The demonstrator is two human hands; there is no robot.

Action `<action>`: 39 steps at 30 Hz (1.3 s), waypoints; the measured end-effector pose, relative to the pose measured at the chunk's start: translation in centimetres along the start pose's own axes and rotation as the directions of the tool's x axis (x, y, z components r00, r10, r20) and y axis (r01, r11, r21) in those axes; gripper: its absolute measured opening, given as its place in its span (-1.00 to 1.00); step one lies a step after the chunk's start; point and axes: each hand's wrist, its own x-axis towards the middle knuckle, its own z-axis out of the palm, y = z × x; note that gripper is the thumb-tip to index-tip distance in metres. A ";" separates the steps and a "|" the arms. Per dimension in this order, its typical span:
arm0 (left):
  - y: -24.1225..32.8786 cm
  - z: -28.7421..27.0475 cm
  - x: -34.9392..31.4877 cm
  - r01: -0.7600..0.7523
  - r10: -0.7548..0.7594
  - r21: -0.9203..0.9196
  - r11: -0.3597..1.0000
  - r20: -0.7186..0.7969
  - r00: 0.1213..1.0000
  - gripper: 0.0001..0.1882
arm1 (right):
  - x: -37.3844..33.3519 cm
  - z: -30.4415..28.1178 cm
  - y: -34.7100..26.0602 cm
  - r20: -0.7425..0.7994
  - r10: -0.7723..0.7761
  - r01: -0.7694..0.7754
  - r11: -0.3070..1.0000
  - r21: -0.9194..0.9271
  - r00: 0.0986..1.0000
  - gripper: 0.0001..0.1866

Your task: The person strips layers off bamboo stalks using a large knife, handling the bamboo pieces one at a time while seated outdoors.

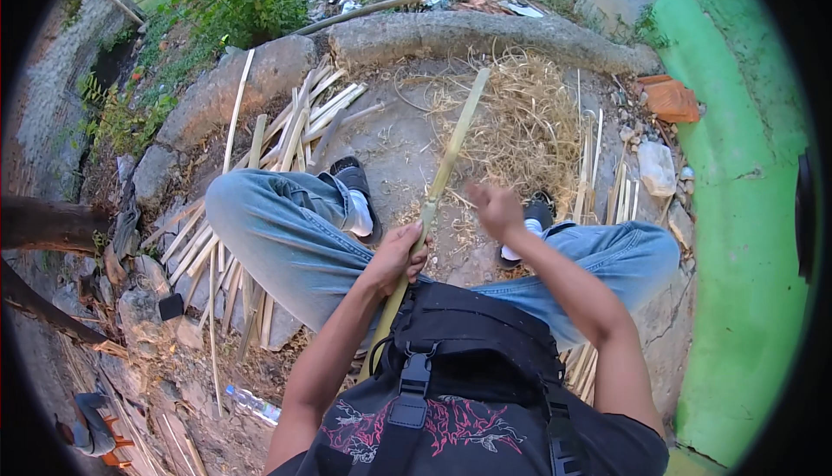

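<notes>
My left hand (pixel 398 256) is wrapped round a long pale green bamboo strip (pixel 455 145), just below a knot in it. The strip slants up and away between my knees, and its lower end passes beside the black bag (pixel 472 316) at my lap. To the right of the strip, apart from it, is my right hand (pixel 498 210). Motion smears its fingers, so whether it holds anything is unclear. Beyond both hands spreads a heap of thin, curly bamboo shavings (pixel 529 120).
Split bamboo strips (pixel 295 129) lie piled beyond my left knee, with more strips (pixel 620 194) beyond the right. A green wall (pixel 737 259) runs along the right side. Stone edging (pixel 485 38) bounds the far side. A plastic bottle (pixel 253 405) lies at lower left.
</notes>
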 end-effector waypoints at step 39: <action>-3.7 -0.9 0.8 -0.127 0.152 0.329 0.936 -0.051 0.987 -0.54 | 5.4 -5.8 2.4 0.099 0.011 0.001 0.993 -0.116 0.995 -0.19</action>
